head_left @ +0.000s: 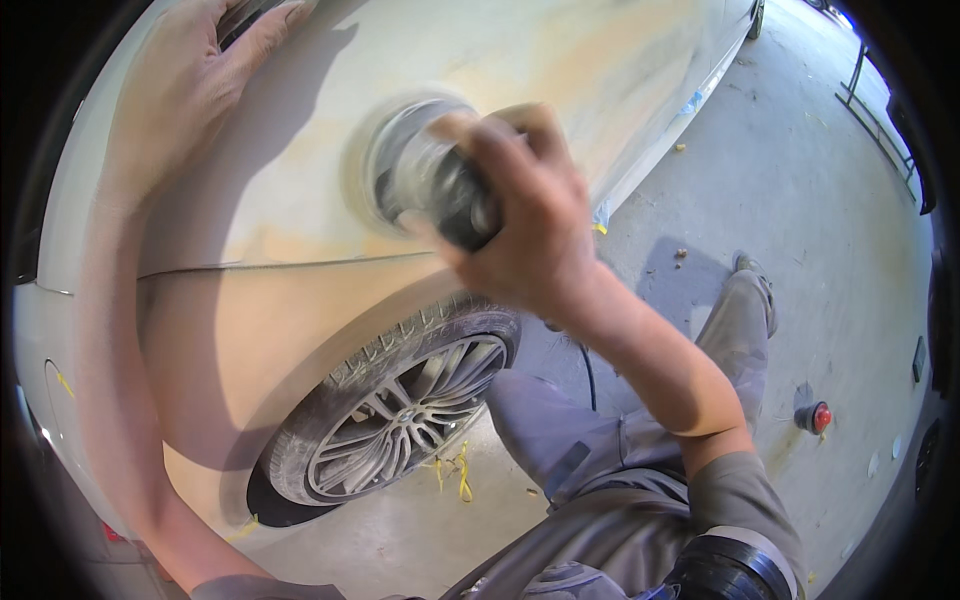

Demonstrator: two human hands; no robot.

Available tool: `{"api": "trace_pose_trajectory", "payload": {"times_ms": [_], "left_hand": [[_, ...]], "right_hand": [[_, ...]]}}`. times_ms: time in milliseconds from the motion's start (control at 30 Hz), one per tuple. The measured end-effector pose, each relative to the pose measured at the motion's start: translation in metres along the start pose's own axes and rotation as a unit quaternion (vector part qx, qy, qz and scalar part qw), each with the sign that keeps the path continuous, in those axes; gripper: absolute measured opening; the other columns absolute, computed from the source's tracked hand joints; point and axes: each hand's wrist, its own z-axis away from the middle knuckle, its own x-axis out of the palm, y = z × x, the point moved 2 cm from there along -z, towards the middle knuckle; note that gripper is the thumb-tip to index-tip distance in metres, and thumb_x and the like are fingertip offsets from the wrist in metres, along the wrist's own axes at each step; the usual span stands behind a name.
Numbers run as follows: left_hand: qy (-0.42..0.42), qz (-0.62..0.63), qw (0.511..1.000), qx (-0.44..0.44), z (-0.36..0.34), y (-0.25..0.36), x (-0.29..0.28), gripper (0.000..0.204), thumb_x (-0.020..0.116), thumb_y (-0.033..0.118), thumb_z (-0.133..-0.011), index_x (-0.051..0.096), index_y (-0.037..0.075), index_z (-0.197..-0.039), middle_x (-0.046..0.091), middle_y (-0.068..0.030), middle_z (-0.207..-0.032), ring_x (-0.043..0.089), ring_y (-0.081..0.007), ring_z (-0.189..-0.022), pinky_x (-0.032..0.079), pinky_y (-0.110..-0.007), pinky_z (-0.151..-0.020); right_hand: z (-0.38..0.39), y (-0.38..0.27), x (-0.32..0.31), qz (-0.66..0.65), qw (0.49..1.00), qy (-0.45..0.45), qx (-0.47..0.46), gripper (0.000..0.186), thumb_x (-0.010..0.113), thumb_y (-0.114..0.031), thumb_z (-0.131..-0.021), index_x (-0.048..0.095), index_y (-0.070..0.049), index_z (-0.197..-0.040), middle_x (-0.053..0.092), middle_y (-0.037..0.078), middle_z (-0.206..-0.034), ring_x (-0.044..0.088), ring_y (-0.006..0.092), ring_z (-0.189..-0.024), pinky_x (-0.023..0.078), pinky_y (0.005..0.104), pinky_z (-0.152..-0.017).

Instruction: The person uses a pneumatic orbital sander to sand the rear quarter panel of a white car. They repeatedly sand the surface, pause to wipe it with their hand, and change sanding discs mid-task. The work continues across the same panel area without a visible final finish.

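Bodywork point(320, 165) of a car, smooth and patched in off-white and tan, spreads around and above a grey many-spoked wheel point(405, 418) with a dusty black tyre. Up and left of the wheel is the person's bare left hand point(205, 65), thumb apart from the palm; its fingertips pass out of view (so I cannot tell whether it grips anything or simply rests by the bodywork). Above the wheel sits a grey and black hand sander point(425, 185) with a round pad, blurred; the pad faces the bodywork, and the axis from pad to body slants down and right. The bare right hand point(535, 215) curls closed around that body, far nearer than the left, which is well apart from the sander. Right of the wheel, grey floor point(860, 260) bears a squat red-topped object point(820, 416).
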Motion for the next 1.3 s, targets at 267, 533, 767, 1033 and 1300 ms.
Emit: {"api": "trace_pose_trajectory", "payload": {"times_ms": [267, 533, 767, 1033, 1300], "left_hand": [[0.001, 0.101, 0.994, 0.035, 0.005, -0.005, 0.003, 0.034, 0.065, 0.009, -0.102, 0.066, -0.01, -0.129, 0.075, -0.0204, -0.11, 0.073, -0.0254, -0.098, 0.057, -0.037, -0.089], [0.005, 0.039, 0.995, 0.088, 0.009, -0.025, 0.001, 0.034, 0.066, 0.012, -0.101, 0.069, -0.009, -0.128, 0.078, -0.0207, -0.106, 0.075, -0.0232, -0.095, 0.057, -0.037, -0.088], [-0.037, 0.217, 0.973, -0.066, -0.001, -0.03, 0.011, 0.032, 0.065, 0.009, -0.102, 0.068, -0.008, -0.129, 0.077, -0.0128, -0.101, 0.071, -0.0161, -0.091, 0.056, -0.033, -0.084], [0.022, 0.027, 0.999, 0.036, -0.009, -0.019, 0.021, 0.032, 0.069, 0.007, -0.098, 0.069, -0.008, -0.127, 0.074, -0.008, -0.096, 0.067, -0.012, -0.084, 0.053, -0.028, -0.077], [0.0, -0.038, 0.998, -0.046, -0.012, -0.073, 0.013, 0.047, 0.073, 0.031, -0.103, 0.068, 0.003, -0.14, 0.072, -0.0048, -0.113, 0.065, -0.0089, -0.095, 0.051, -0.022, -0.085]], "right_hand": [[0.065, 0.039, -0.004, 0.029, 0.994, 0.075, 0.073, 0.064, 0.096, -0.011, -0.067, 0.066, -0.006, -0.124, 0.065, 0.014, -0.114, 0.067, 0.0314, -0.101, 0.056, 0.0406, -0.09], [0.036, -0.035, 0.02, 0.012, 0.998, 0.054, 0.003, 0.065, 0.095, -0.011, -0.065, 0.069, -0.009, -0.125, 0.066, 0.014, -0.113, 0.067, 0.0319, -0.101, 0.056, 0.0412, -0.089], [0.041, -0.013, 0.014, -0.006, 0.999, 0.035, -0.005, 0.065, 0.096, -0.012, -0.06, 0.072, -0.009, -0.121, 0.063, 0.015, -0.109, 0.067, 0.0315, -0.094, 0.058, 0.0405, -0.077], [0.091, 0.068, -0.005, 0.011, 0.994, 0.098, 0.051, 0.063, 0.097, -0.017, -0.065, 0.07, -0.01, -0.122, 0.062, 0.016, -0.111, 0.069, 0.0305, -0.088, 0.061, 0.0401, -0.07], [0.028, -0.038, 0.021, -0.076, 0.994, -0.064, -0.043, 0.055, 0.081, -0.011, -0.067, 0.075, -0.023, -0.12, 0.061, 0.014, -0.116, 0.071, 0.0265, -0.079, 0.061, 0.0371, -0.06]]}}
